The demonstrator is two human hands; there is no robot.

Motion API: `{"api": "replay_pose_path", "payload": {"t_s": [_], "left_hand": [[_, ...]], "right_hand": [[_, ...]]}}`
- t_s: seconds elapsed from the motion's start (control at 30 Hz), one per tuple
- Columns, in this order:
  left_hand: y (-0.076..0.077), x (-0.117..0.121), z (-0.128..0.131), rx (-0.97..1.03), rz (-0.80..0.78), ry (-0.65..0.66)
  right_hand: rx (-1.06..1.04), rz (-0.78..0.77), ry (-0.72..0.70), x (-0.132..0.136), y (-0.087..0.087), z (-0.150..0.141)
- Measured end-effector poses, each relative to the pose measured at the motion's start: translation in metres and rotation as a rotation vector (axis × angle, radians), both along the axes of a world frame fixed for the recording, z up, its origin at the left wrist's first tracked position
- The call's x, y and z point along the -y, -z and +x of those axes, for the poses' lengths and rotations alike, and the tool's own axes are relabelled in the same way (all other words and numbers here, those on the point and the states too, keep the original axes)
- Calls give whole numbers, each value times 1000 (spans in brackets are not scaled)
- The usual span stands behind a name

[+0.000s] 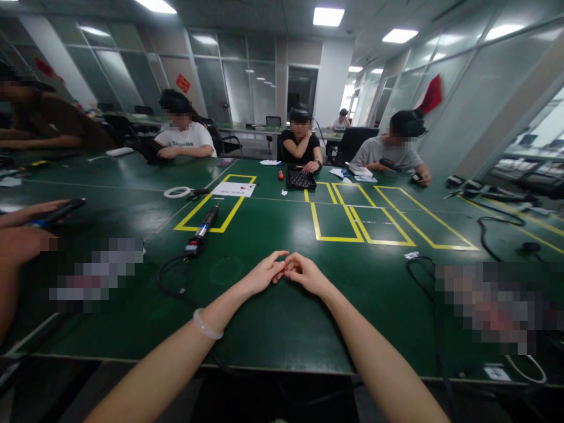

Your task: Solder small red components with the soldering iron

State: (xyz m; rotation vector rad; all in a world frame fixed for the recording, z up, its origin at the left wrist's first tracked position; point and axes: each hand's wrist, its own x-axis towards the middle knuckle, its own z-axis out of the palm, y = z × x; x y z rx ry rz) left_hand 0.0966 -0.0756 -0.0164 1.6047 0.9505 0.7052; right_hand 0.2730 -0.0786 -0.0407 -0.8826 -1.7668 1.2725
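Note:
My left hand (263,274), with a pale bangle (207,324) on its wrist, and my right hand (307,274) meet above the green table in front of me. Their fingertips are pinched together around a small red piece (282,270). It is mostly covered by the fingers and too small to name. Both hands are closed. To the left of them lies an electric screwdriver (205,226) with its bit pointing away from me.
A black cable (165,281) runs from the screwdriver. Yellow tape outlines (337,239) mark the green table (247,346). A printed sheet (233,189) lies inside one outline. Farther back, a person rests a hand on a black tray (301,178). Other people sit around.

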Motion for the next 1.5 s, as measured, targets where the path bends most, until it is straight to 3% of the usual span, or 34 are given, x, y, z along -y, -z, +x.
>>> {"api": "replay_pose_path", "payload": {"t_s": [0.27,0.4,0.6,0.83,1.13,1.5], "left_hand": [[1,0,-6,-24,70,-4],[-1,4,-9,-93,241,-38],[-3,5,-9,-181,420,-82],[-1,3,-11,-203,410,-106],[-1,5,-10,-215,425,-92],[-4,6,-13,-249,465,-109]], "right_hand": [[17,-14,63,-1,1,-2],[24,-29,126,-6,6,0],[-9,-55,98,-8,8,0],[-112,-50,85,-5,7,0],[-32,-30,142,-5,4,2],[5,-37,114,-4,1,2]]}}
